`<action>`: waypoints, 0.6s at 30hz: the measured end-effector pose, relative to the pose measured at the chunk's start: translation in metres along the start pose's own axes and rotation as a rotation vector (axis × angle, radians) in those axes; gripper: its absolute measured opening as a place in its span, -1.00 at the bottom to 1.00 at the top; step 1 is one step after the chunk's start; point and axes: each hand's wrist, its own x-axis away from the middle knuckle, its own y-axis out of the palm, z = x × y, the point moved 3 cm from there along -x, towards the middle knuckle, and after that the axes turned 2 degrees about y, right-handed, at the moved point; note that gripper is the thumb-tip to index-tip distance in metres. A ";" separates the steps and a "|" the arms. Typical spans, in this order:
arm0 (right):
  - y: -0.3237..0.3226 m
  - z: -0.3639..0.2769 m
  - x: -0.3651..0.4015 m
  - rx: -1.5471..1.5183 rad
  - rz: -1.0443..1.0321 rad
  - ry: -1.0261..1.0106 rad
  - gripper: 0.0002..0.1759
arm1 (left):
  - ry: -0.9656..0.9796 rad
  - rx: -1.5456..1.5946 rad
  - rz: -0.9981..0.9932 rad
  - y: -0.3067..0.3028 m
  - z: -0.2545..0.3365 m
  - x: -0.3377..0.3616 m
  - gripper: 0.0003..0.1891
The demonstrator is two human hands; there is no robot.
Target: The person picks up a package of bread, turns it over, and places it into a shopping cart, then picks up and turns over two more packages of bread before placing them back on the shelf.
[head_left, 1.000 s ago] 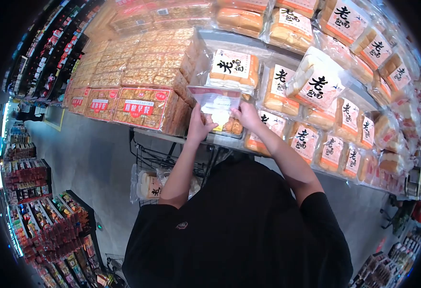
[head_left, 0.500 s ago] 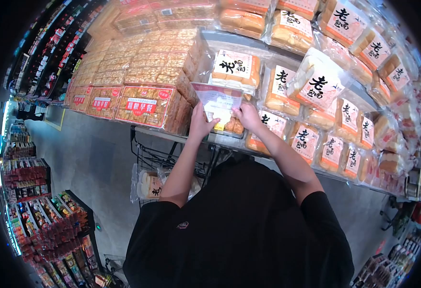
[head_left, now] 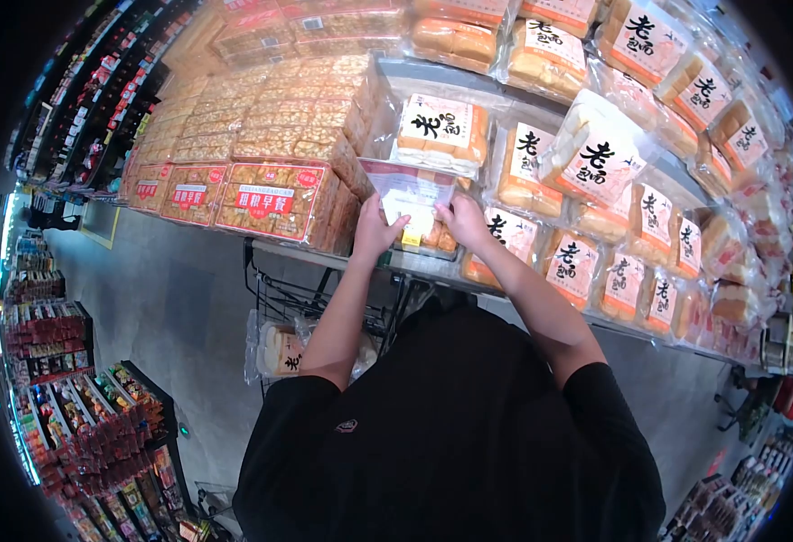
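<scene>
Both of my hands hold a clear plastic food pack (head_left: 419, 194) at the table's front edge. A purple band runs along its top, with a white label and a small yellow sticker below; browned food shows through its lower right. My left hand (head_left: 376, 230) is closed on the left side, thumb lying across the front. On the right side, my right hand (head_left: 464, 223) grips the edge with its thumb on the front. Just behind the pack lies a bagged bread loaf (head_left: 443, 134) with a white and orange label.
Stacked packs with red labels (head_left: 272, 203) stand left of my hands. Many bagged loaves (head_left: 595, 167) cover the right side. Below the table edge is a black wire cart (head_left: 310, 298) with a bagged loaf (head_left: 281, 350) in it. Snack racks (head_left: 98, 425) stand at lower left.
The pack stays in both hands, with its top edge slightly lower than before. My right hand has shifted a little left and my left thumb has moved slightly. Otherwise little differs.
</scene>
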 end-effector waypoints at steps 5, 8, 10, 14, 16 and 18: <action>-0.006 -0.009 0.004 -0.023 0.018 0.017 -0.76 | -0.020 0.032 -0.029 0.004 -0.008 -0.001 -0.13; -0.006 -0.008 0.005 -0.051 0.043 0.017 -0.78 | -0.008 0.034 -0.027 0.004 -0.013 -0.002 -0.21; -0.001 0.000 0.005 -0.047 0.064 0.008 -0.79 | -0.049 0.062 -0.012 0.001 -0.010 0.000 -0.30; 0.004 0.010 0.004 -0.049 0.091 -0.001 -0.81 | -0.086 0.165 0.005 0.001 -0.020 0.000 -0.46; 0.001 0.005 0.005 -0.075 0.088 0.004 -0.82 | -0.067 0.169 0.005 0.002 -0.027 0.001 -0.51; -0.001 0.003 0.005 -0.096 0.076 0.010 -0.82 | -0.097 0.148 0.003 0.002 -0.030 0.003 -0.53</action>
